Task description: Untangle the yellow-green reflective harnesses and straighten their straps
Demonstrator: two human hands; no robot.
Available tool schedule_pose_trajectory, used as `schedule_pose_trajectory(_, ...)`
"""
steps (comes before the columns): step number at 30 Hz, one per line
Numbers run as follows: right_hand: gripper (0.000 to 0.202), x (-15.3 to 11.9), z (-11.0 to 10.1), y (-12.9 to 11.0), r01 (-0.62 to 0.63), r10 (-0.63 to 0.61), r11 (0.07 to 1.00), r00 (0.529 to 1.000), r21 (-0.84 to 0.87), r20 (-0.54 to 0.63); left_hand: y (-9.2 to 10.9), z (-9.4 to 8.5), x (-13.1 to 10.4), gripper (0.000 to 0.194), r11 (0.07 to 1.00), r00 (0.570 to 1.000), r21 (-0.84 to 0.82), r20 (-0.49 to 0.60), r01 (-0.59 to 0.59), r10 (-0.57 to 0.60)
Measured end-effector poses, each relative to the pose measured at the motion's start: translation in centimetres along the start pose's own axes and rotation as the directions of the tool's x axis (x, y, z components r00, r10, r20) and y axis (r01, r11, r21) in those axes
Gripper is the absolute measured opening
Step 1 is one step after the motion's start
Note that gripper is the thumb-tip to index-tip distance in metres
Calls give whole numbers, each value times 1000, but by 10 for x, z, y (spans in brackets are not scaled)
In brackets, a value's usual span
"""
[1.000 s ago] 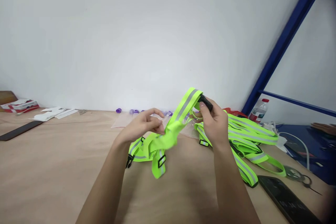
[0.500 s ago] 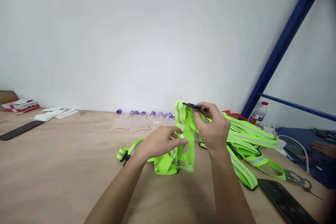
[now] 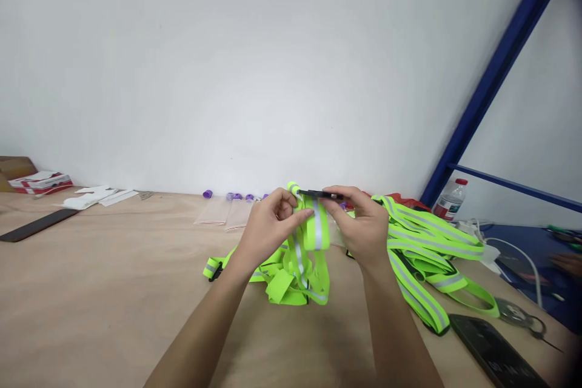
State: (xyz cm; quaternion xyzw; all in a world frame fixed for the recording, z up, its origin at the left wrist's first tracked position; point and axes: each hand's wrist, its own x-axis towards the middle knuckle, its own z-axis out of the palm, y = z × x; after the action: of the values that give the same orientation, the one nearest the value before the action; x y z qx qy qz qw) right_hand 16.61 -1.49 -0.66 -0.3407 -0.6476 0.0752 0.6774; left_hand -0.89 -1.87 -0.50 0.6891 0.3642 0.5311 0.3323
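Observation:
A neon-yellow reflective strap (image 3: 318,227) with a silver stripe hangs between my two hands, over the table. My right hand (image 3: 361,221) pinches a black plastic buckle (image 3: 318,194) at the strap's top. Close beside it, my left hand (image 3: 275,224) is closed on the strap's upper left edge, thumb and fingers pinching it. Lower down, more of the webbing lies in loops on the table, and a small black buckle (image 3: 216,271) shows at its left end.
A pile of similar straps (image 3: 427,248) lies to the right, beside a phone (image 3: 493,348) and a bottle (image 3: 450,199). Clear plastic bags (image 3: 213,212) and several purple caps (image 3: 207,194) line the wall. Far left are papers (image 3: 88,199) and a dark bar (image 3: 39,225).
My left hand has risen and closed on the strap near the buckle. My right hand has moved slightly left and down with the buckle, and a strap loop now hangs below it.

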Motion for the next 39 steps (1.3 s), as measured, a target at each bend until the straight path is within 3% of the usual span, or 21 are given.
schedule_pose_trajectory(3, 6, 2, -1, 0, -14, 15, 999, 1000, 50, -23, 2, 1, -1, 28, 990, 995, 130, -75, -61, 71)
schedule_pose_trajectory(10, 20, 4, 2, -2, -189, 193, 972, 981, 136, -10, 2, -1, 0, 10, 969, 993, 219, -15, -114, 120)
schedule_pose_trajectory(17, 35, 4, -1, -6, -466, 449, 828, 884, 313, 129, -5, -8, 3, 16, 991, 998, 116, 29, -61, 59)
schedule_pose_trajectory(23, 40, 6, -1, -7, -527, 495, 790, 850, 313, 180, -11, -7, 5, 22, 994, 992, -71, 96, 86, -79)
schedule_pose_trajectory(30, 44, -1, 8, -1, -609, 496, 746, 779, 270, 384, -7, -2, 6, 33, 994, 987, -111, 160, 14, 4)
schedule_pose_trajectory(32, 44, -2, 12, -1, -598, 475, 754, 782, 271, 403, -7, -2, 7, 37, 990, 993, -139, 118, 16, 1)
schedule_pose_trajectory(36, 43, -2, 15, -3, -562, 411, 782, 790, 271, 454, -7, -9, 9, 39, 984, 994, -170, -105, -50, 33)
schedule_pose_trajectory(39, 44, -2, 14, 0, -603, 369, 758, 709, 247, 601, -4, -14, 9, 37, 968, 969, -227, -241, -104, 48)
